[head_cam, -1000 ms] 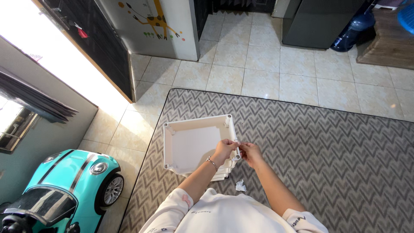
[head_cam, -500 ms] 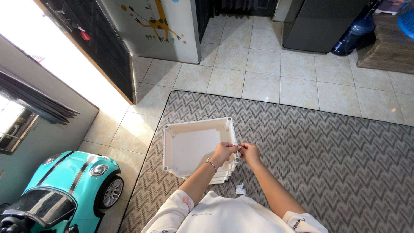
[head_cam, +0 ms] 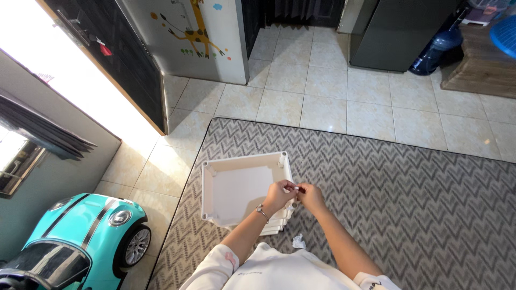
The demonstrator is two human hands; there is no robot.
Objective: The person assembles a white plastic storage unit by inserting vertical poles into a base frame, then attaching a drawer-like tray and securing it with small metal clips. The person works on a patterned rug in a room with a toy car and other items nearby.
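A white square plastic tray (head_cam: 236, 185) with corner sockets stands on a grey chevron rug (head_cam: 408, 215), stacked on similar white trays. My left hand (head_cam: 279, 194) and my right hand (head_cam: 310, 196) meet over its right rim. Both pinch one small whitish piece (head_cam: 297, 189) between the fingertips; it is too small to identify. A bracelet sits on my left wrist.
A crumpled white scrap (head_cam: 298, 242) lies on the rug near my body. A turquoise toy car (head_cam: 80, 241) stands at the lower left on beige floor tiles. At the far right are a dark cabinet (head_cam: 400, 32), a blue water bottle (head_cam: 438, 51) and a wooden table (head_cam: 481, 64).
Both hands stay together at the tray's right rim. The view has shifted slightly, so the tray and hands sit a little lower in the frame.
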